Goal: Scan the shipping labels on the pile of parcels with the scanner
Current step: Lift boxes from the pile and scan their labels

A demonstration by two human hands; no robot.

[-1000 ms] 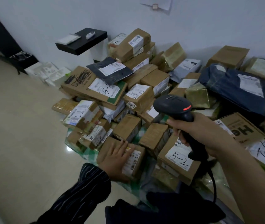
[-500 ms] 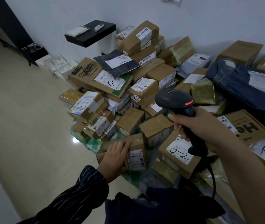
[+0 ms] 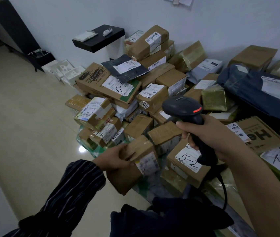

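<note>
A big pile of brown cardboard parcels (image 3: 154, 100) with white shipping labels fills the corner by the wall. My right hand (image 3: 211, 134) grips the handle of a black corded scanner (image 3: 185, 108), whose head points left over the pile with a red light lit. My left hand (image 3: 113, 159) holds a small brown box (image 3: 135, 161) at the pile's near edge, thumb on its top, the box tilted and raised off the floor. Its white label (image 3: 147, 163) faces me. A box marked "5-2" (image 3: 188, 159) lies just under the scanner handle.
A black wall shelf (image 3: 100, 40) holding a white pad hangs above the pile's left side. White foam packaging (image 3: 62, 71) sits by the wall. A dark blue bag parcel (image 3: 258, 89) lies at the right. Bare tiled floor (image 3: 24, 125) spreads to the left. Dark cloth (image 3: 161, 219) lies below.
My left hand went from resting flat on the small box to gripping it and lifting it toward me, tilted. The scanner hand stayed nearly in place.
</note>
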